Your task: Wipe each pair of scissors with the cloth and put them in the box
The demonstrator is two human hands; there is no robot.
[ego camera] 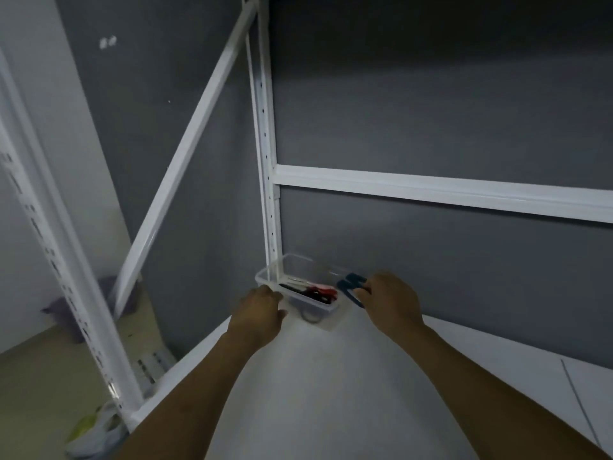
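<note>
Blue-handled scissors [352, 287] sit pinched in the right hand [391, 302], just at the right end of the clear plastic box [328, 318], not yet inside. The left hand [262, 308] curls round the box's left end, steadying it on the white shelf [331, 376]. Red-handled scissors [320, 291] already lie inside. The risk, as I judge it, is that the blue pair catches the rim or the red pair and jolts the light box toward the shelf's nearby left edge.

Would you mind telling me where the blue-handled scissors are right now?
In the head view, the blue-handled scissors are held in the right hand, just right of the clear box.
</note>
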